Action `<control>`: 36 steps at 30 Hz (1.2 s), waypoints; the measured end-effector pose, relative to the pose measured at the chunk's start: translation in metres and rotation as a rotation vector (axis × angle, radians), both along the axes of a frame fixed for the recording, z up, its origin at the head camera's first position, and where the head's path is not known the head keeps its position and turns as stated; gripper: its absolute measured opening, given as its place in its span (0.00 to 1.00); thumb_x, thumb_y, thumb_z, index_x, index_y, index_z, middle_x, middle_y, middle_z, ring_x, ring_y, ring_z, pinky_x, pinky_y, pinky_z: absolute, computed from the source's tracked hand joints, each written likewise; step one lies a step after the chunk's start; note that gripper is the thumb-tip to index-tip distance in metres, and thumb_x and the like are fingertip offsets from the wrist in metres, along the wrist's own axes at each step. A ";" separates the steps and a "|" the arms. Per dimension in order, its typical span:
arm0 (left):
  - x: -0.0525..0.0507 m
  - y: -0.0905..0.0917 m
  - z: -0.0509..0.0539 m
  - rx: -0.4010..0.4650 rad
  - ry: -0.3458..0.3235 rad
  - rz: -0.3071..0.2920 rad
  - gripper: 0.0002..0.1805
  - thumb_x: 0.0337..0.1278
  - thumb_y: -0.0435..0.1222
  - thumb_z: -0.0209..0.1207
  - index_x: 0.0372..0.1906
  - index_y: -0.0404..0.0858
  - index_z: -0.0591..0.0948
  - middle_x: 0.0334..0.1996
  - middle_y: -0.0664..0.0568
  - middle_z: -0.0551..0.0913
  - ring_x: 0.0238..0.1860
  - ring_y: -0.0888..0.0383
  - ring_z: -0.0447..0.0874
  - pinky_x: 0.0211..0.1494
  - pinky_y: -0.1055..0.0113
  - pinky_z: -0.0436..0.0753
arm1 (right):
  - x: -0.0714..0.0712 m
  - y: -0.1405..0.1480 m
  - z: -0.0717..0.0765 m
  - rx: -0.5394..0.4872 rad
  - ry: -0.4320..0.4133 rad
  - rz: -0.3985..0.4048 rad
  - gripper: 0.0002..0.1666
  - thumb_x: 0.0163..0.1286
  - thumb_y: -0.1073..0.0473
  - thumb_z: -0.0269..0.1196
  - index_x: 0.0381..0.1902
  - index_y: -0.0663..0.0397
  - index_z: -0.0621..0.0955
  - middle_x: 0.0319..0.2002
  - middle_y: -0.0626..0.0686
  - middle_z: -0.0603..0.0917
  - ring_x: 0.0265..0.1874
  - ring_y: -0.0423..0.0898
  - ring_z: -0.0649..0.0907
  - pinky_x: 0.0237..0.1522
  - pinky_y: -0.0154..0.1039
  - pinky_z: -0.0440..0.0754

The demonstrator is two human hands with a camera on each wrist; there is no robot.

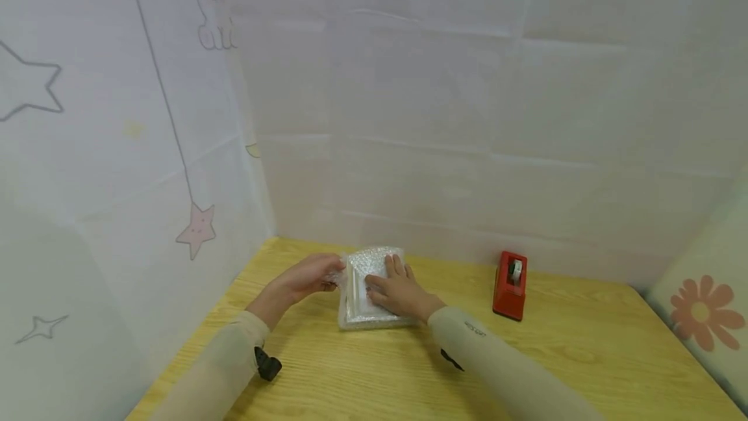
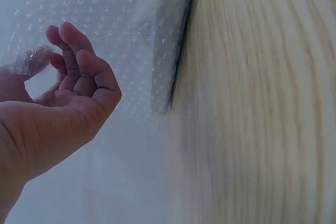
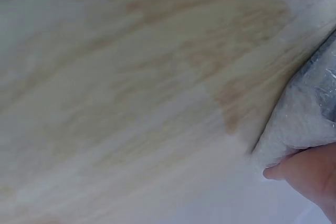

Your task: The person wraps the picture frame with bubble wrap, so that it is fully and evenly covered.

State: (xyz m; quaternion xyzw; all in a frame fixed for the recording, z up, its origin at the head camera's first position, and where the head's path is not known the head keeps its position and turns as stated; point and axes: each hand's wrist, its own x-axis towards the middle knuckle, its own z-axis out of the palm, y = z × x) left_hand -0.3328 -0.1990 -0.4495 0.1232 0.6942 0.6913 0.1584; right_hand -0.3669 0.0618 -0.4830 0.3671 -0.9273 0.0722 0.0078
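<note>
A flat rectangular package of clear bubble wrap (image 1: 374, 321) lies on the wooden table, with a white picture frame (image 1: 352, 294) showing through. At its left side my left hand (image 1: 315, 273) pinches a loose edge of the wrap. The left wrist view shows that hand (image 2: 73, 95) with curled fingers and film over the thumb tip, beside the bubble wrap (image 2: 131, 30). My right hand (image 1: 403, 294) rests flat on top of the package, fingers spread. In the right wrist view, part of this hand (image 3: 312, 174) touches the wrap (image 3: 299, 124) at the frame's edge.
A red tape dispenser (image 1: 510, 291) with a roll of tape stands on the table (image 1: 327, 369) to the right of the package. Pale printed cloth walls (image 1: 444, 167) rise behind the table and at both sides. A black strap device (image 1: 267, 364) sits on the left wrist.
</note>
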 end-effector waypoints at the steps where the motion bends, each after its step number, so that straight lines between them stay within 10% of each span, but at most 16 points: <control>1: -0.001 0.001 0.001 0.001 0.004 0.000 0.09 0.73 0.38 0.53 0.38 0.37 0.79 0.35 0.49 0.79 0.34 0.55 0.76 0.45 0.57 0.78 | 0.000 0.000 0.001 0.002 0.006 0.000 0.29 0.82 0.39 0.48 0.74 0.37 0.73 0.77 0.75 0.46 0.76 0.72 0.44 0.69 0.71 0.48; 23: -0.005 0.026 -0.020 0.203 -0.058 0.007 0.12 0.73 0.36 0.52 0.29 0.43 0.77 0.30 0.54 0.79 0.32 0.56 0.78 0.45 0.61 0.76 | -0.006 0.002 -0.008 0.020 0.047 -0.016 0.32 0.81 0.35 0.45 0.76 0.35 0.70 0.78 0.73 0.46 0.76 0.70 0.45 0.70 0.69 0.49; 36: 0.002 0.038 -0.016 0.111 -0.092 0.016 0.08 0.73 0.40 0.54 0.35 0.44 0.77 0.32 0.55 0.77 0.34 0.56 0.81 0.44 0.63 0.74 | -0.008 0.003 -0.010 -0.051 0.063 -0.012 0.32 0.80 0.37 0.50 0.76 0.41 0.69 0.77 0.72 0.49 0.76 0.70 0.47 0.69 0.70 0.52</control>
